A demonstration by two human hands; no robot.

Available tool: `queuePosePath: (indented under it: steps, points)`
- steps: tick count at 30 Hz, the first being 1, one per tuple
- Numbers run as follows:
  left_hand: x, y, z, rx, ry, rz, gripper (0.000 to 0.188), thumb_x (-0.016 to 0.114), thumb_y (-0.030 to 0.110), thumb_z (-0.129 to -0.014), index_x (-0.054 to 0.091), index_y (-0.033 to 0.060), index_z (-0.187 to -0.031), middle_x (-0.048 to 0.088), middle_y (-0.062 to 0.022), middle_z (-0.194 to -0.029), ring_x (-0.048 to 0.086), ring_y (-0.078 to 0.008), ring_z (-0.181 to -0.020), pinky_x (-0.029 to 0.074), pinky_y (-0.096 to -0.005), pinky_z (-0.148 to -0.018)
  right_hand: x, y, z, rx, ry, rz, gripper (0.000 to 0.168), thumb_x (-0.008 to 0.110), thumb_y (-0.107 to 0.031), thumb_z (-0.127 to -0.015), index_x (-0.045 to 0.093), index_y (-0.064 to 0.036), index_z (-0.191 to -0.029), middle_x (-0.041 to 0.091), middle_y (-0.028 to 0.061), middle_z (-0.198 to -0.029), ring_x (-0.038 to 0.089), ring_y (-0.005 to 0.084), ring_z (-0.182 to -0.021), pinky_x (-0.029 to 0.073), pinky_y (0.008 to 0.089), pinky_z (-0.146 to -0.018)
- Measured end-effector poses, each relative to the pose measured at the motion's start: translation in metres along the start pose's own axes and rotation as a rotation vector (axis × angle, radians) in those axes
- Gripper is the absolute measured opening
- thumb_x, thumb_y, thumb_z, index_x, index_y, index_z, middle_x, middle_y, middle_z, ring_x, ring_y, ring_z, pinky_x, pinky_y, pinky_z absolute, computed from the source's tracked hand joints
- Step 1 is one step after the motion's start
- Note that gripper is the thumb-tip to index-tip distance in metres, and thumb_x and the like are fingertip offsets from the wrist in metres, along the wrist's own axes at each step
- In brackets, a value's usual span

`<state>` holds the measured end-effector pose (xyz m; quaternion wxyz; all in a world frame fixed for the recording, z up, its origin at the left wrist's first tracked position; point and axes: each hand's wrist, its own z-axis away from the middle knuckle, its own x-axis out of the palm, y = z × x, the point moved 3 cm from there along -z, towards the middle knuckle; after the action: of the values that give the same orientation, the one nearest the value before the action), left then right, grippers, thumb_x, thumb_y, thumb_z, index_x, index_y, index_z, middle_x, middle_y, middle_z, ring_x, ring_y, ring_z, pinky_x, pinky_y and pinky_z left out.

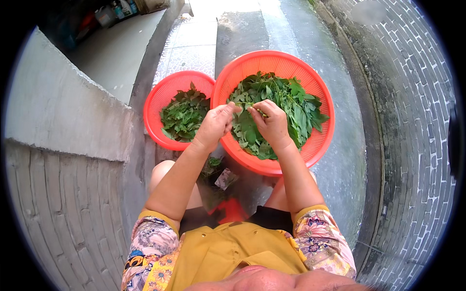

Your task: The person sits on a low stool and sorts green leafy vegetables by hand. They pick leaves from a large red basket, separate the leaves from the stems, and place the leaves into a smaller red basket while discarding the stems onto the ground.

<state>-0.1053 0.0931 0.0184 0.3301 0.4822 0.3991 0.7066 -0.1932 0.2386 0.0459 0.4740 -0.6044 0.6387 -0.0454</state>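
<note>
Two red plastic mesh baskets sit side by side before me. In the large basket (326,134) lies a broad heap of leafy green stems (291,109), some with lobed leaves. The small basket (153,103) on the left holds a lower pile of green leaves (184,118). Over the left part of the large basket, my left hand (219,122) pinches one end of a thin green stem (244,104). My right hand (268,122) grips the other end of it a short way to the right. Little of the stem shows between the fingers.
Plant scraps (214,162) and a small patterned piece (222,179) lie on the ground between my legs. A low plastered wall (69,102) rises on the left, a brick wall (407,120) on the right. Bottles (122,8) stand at the far upper left.
</note>
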Motion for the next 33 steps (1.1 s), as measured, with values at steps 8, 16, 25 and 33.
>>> queuePosePath:
  steps: [8, 16, 25, 33]
  points:
    - [-0.007, 0.028, 0.003, 0.286, 0.052, -0.689, 0.016, 0.06, 0.007, -0.086, 0.063, 0.0006, -0.1, 0.055, 0.0032, -0.068, 0.05, -0.003, -0.065, 0.043, -0.0187, -0.062, 0.007, -0.003, 0.004, 0.087, -0.175, -0.146, 0.012, 0.067, -0.011, -0.08, 0.06, -0.002, -0.078, 0.057, 0.0107, -0.07, 0.056, 0.0242, -0.06, 0.046, 0.0325, -0.054]
    - [-0.005, 0.01, 0.004, 0.303, -0.075, -0.576, 0.009, 0.057, 0.009, -0.085, 0.063, 0.0024, -0.087, 0.06, -0.0003, -0.072, 0.052, -0.0054, -0.064, 0.042, -0.0204, -0.058, 0.018, -0.007, 0.011, 0.324, -0.167, -0.591, 0.006, 0.065, -0.005, -0.084, 0.061, -0.001, -0.084, 0.057, 0.0011, -0.071, 0.051, 0.0065, -0.062, 0.042, 0.0235, -0.053]
    - [-0.091, 0.037, -0.015, 0.227, 0.427, -0.334, 0.022, 0.049, 0.012, -0.091, 0.064, 0.0025, -0.103, 0.064, -0.0026, -0.087, 0.054, -0.0072, -0.068, 0.046, -0.0221, -0.06, 0.003, -0.032, 0.017, 0.09, -0.399, -0.796, 0.004, 0.061, -0.001, -0.083, 0.06, -0.001, -0.087, 0.052, 0.0023, -0.075, 0.046, 0.0079, -0.066, 0.039, 0.0216, -0.058]
    - [-0.183, 0.026, -0.032, 0.274, 0.564, -0.009, 0.058, 0.053, 0.018, -0.091, 0.031, -0.0091, -0.136, 0.042, -0.0191, -0.137, 0.043, -0.0229, -0.124, 0.034, -0.0329, -0.103, 0.028, -0.036, 0.04, -0.209, -1.121, -0.531, 0.036, 0.064, -0.027, -0.084, 0.062, -0.003, -0.11, 0.062, 0.0137, -0.11, 0.059, 0.0289, -0.1, 0.048, 0.0352, -0.084]
